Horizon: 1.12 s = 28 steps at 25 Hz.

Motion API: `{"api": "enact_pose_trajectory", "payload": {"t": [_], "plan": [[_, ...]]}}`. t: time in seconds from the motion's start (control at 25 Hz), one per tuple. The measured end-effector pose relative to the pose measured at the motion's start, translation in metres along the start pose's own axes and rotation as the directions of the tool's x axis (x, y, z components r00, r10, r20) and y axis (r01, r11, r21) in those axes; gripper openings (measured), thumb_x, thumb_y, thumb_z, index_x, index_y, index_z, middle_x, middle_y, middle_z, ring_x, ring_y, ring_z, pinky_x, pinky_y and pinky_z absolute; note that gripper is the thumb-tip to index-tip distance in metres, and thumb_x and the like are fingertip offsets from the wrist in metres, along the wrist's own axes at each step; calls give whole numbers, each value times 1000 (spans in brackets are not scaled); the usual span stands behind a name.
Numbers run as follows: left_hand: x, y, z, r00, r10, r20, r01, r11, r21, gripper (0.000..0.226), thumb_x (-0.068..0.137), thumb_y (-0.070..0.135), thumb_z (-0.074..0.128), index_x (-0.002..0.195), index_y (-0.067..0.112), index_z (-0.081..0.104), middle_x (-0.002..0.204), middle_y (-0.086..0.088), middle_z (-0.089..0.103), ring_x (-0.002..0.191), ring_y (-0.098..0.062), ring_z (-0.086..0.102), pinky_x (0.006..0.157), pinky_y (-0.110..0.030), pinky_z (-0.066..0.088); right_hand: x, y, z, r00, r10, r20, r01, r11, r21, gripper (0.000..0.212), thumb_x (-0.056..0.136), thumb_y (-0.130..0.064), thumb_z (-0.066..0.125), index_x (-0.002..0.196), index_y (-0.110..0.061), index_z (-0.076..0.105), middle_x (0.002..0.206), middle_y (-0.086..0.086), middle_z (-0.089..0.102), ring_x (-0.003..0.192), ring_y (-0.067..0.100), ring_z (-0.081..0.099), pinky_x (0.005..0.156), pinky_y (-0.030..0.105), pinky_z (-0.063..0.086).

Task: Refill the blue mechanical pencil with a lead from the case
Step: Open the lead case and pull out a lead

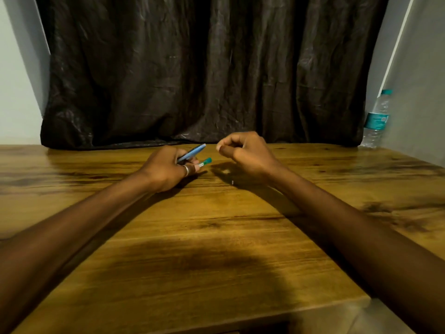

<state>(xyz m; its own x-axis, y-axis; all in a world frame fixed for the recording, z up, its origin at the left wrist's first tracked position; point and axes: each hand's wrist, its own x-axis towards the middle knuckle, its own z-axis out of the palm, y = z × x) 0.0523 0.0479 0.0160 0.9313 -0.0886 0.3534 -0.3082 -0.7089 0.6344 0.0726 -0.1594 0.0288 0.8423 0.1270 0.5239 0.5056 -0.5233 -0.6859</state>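
Note:
My left hand (166, 168), with a ring on one finger, grips the blue mechanical pencil (193, 151), whose end points up and to the right. The same hand also pinches a small lead case with a teal cap (205, 162) just below the pencil. My right hand (245, 153) hovers to the right of the pencil's end, fingers curled and thumb pressed to the fingertips in a pinch. Whether a lead sits in that pinch is too fine to see. A tiny pale speck (232, 182) lies on the table under the right wrist.
The wooden table (216, 237) stretches toward me, its front edge at the bottom. A dark curtain (207, 68) hangs behind it. A plastic water bottle (378, 119) stands at the far right corner by the wall.

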Motion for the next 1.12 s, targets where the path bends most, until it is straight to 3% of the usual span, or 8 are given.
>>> {"api": "enact_pose_trajectory", "payload": {"t": [0.12, 0.24, 0.4, 0.6, 0.84, 1.0, 1.12], "plan": [[2, -11, -4, 999, 29, -28, -31, 995, -91, 6, 91, 28, 72, 97, 26, 74, 81, 3, 72, 75, -17, 65, 67, -33, 50, 15, -5, 3, 986, -5, 164, 0, 1000, 30, 12, 85, -17, 76, 96, -19, 79, 91, -5, 77, 83, 3, 67, 77, 21, 51], [1, -10, -3, 995, 93, -35, -96, 988, -118, 7, 92, 29, 70, 99, 29, 72, 83, 6, 72, 74, -11, 64, 69, -32, 50, 11, -2, 3, 987, -43, 156, 25, 993, 116, 18, 85, -3, 74, 104, -4, 77, 95, 3, 75, 78, -1, 63, 71, 10, 48], [2, -6, 1, 990, 137, -23, -139, 985, -102, 12, 94, 28, 69, 105, 26, 72, 73, 10, 65, 58, 2, 57, 59, -26, 43, 7, 3, 1, 986, -48, 157, 17, 981, 193, 22, 84, 4, 73, 105, 0, 75, 100, 16, 75, 88, 12, 67, 87, 22, 54], [1, -5, 1, 989, 151, -2, -150, 985, -87, 10, 94, 24, 68, 104, 26, 71, 62, 12, 58, 47, 5, 52, 48, -15, 37, 4, 2, 5, 983, -35, 181, -9, 971, 239, 25, 83, 14, 68, 108, 10, 69, 79, 6, 67, 64, -4, 64, 68, 8, 51], [2, -5, 1, 991, 136, 7, -134, 987, -87, 12, 92, 29, 70, 104, 28, 71, 78, 6, 68, 70, -11, 59, 72, -41, 51, 4, 7, 5, 989, 16, 144, -57, 958, 280, 22, 82, 12, 70, 102, 2, 72, 80, 6, 71, 69, 0, 68, 71, 13, 55], [-1, -1, 0, 993, 119, 9, -118, 990, -75, 15, 93, 28, 69, 107, 24, 73, 91, 0, 73, 87, -17, 68, 86, -46, 55, 2, 6, 5, 992, 19, 127, -53, 961, 272, 22, 83, 8, 72, 104, 1, 73, 87, 6, 74, 78, 4, 69, 77, 14, 55], [-3, -4, -5, 997, 79, -7, -79, 996, -34, 17, 92, 27, 71, 108, 22, 73, 96, -1, 74, 96, -21, 69, 91, -45, 54, 5, 12, -4, 999, 25, 37, -31, 982, 188, 19, 85, 0, 74, 102, -6, 76, 93, 0, 75, 87, 2, 67, 80, 16, 53]]}}
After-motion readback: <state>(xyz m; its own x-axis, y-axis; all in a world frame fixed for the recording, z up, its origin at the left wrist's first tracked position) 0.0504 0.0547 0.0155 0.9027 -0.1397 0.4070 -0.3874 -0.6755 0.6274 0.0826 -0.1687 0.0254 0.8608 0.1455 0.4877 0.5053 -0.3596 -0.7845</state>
